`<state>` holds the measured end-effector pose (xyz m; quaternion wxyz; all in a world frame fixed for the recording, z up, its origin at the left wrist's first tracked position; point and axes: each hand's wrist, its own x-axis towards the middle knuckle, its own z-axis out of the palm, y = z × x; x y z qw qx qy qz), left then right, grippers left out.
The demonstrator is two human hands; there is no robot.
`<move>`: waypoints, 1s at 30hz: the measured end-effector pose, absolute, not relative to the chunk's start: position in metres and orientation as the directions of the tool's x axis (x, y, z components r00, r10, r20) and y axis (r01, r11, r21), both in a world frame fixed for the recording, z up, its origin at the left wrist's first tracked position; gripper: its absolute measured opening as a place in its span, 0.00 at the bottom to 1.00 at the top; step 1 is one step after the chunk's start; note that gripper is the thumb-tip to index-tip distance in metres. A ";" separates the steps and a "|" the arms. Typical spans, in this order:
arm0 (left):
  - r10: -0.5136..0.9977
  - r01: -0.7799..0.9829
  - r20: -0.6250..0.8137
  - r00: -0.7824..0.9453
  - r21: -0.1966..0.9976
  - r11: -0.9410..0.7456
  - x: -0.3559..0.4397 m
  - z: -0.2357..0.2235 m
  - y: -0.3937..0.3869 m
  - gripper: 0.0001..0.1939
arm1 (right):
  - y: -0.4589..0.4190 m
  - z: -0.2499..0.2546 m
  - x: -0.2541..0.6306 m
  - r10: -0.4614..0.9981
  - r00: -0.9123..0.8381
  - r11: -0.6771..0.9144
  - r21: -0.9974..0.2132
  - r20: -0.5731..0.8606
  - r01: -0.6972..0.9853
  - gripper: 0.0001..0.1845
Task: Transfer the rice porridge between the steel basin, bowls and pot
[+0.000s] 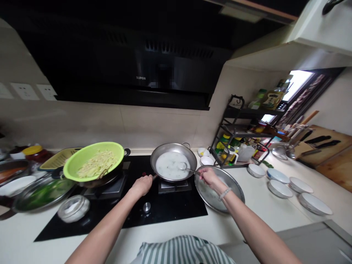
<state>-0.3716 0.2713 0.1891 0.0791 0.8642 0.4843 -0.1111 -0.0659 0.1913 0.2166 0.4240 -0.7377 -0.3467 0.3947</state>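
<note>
A metal wok (pixel 189 153) of cloudy white liquid stands on the right burner. My left hand (pixel 142 184) is wrapped round the wok's handle (pixel 155 177) on its left side. With my right hand (pixel 209 176) I grip a ladle (pixel 189 169), its bowl dipped in the white liquid right of the middle. Small darker bits show in the liquid, too small to name. Beneath my right hand lies a wide metal basin (pixel 237 187) on the counter, its inside partly covered by my wrist.
A green colander (pixel 72 167) of noodle-like strips rests over the left burner. A glass jar (pixel 73 208) stands on the stove's left corner. Several bowls (pixel 279 188) sit on the right counter. Behind them stands a black rack (pixel 233 128) with bottles. The range hood (pixel 132 66) hangs overhead.
</note>
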 end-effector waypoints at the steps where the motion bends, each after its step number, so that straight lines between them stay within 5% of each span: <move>1: 0.820 0.856 -0.271 0.503 0.028 -0.516 -0.372 0.189 0.271 0.18 | 0.189 0.218 -0.065 0.839 0.458 -0.403 -0.900 -0.292 0.165 0.06; 30: 0.815 0.849 -0.282 0.505 -0.006 -0.528 -0.374 0.185 0.274 0.18 | 0.161 0.237 -0.054 0.811 0.439 -0.409 -0.911 -0.387 -0.048 0.10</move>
